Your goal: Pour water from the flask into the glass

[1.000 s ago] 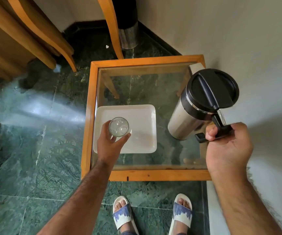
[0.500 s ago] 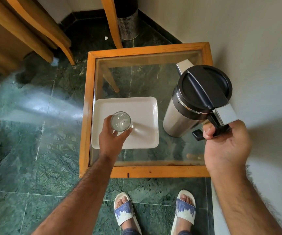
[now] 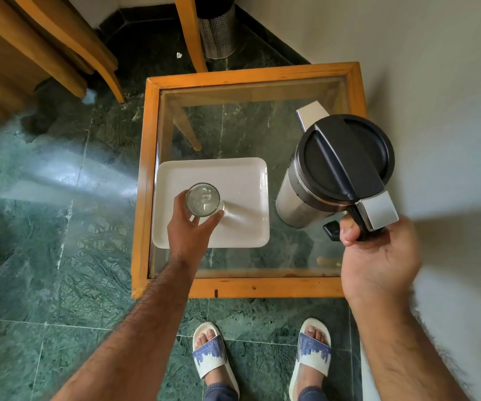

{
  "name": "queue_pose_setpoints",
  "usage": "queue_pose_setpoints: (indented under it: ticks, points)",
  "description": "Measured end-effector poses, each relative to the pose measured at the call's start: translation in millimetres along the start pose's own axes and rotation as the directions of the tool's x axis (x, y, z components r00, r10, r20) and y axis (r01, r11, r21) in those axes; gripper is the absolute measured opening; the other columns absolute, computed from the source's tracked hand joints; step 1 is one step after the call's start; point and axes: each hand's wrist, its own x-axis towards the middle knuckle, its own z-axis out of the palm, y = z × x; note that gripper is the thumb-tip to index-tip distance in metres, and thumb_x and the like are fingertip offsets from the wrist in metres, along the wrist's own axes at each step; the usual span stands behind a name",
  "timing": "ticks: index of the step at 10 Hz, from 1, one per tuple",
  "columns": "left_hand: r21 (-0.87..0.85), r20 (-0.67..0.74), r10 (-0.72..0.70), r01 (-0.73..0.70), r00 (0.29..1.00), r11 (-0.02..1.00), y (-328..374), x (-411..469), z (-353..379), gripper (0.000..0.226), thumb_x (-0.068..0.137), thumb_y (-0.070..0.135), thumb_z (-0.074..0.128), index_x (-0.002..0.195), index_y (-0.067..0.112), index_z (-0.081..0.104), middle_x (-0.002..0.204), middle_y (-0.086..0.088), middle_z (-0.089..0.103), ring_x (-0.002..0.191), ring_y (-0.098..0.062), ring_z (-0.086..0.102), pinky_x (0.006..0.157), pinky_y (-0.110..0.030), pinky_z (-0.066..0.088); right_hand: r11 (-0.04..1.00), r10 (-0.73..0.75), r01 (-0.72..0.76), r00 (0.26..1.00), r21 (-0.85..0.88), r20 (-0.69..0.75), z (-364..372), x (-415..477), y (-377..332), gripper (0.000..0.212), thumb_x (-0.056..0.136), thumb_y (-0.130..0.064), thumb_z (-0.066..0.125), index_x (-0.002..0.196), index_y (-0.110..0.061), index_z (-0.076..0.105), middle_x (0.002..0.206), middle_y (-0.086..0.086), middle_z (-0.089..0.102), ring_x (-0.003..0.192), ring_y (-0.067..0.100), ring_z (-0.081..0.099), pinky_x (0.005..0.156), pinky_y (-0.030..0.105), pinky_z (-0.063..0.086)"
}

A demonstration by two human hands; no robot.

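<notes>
A steel flask (image 3: pixel 300 198) with a black lid (image 3: pixel 346 153) hangs above the right side of the glass table, nearly upright, spout pointing away. My right hand (image 3: pixel 378 253) grips its black handle from the near side. A clear glass (image 3: pixel 203 199) is held upright over the white tray (image 3: pixel 251 175), with my left hand (image 3: pixel 190 230) wrapped around it from the near left. The glass looks empty. Flask and glass are apart, with no water flowing.
The low table has an orange wooden frame (image 3: pixel 233 287) and a glass top. A wall runs along its right side. A perforated metal bin (image 3: pixel 217 30) and wooden chair legs (image 3: pixel 100 68) stand beyond. My sandalled feet (image 3: pixel 213 357) are on the green marble floor.
The flask has moved slightly nearer and come more upright in my right hand. The glass stays in my left hand over the tray. The camera has tilted, so the table sits lower in view.
</notes>
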Motion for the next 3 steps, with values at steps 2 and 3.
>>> queue_pose_setpoints:
  ticks: [2, 3]
  points:
    - [0.182, 0.044, -0.023, 0.015, 0.999, 0.983, 8.3, -4.5, -5.5, 0.085, 0.074, 0.038, 0.093, 0.146, 0.031, 0.048, 0.14, 0.007, 0.063, 0.131, -0.018, 0.056, 0.104, -0.028, 0.048, 0.999, -0.033, 0.028, 0.993, -0.043, -0.112, 12.3, -1.4, 2.1, 0.028, 0.078, -0.04, 0.052, 0.061, -0.028, 0.07, 0.056, -0.008, 0.057, 0.054, 0.014, 0.048, 0.055, 0.026, 0.039]
    - [0.299, 0.061, 0.069, -0.084, 0.996, 0.951, 27.9, -15.6, -15.9, 0.114, 0.075, 0.057, 0.086, 0.164, 0.022, 0.024, 0.167, 0.0, 0.036, 0.153, -0.019, 0.033, 0.124, -0.041, 0.032, 0.998, -0.001, -0.015, 0.969, -0.063, -0.248, 9.2, -2.6, -2.6, 0.034, 0.084, -0.056, 0.057, 0.087, -0.024, 0.069, 0.081, 0.003, 0.066, 0.075, 0.018, 0.061, 0.071, 0.034, 0.048]
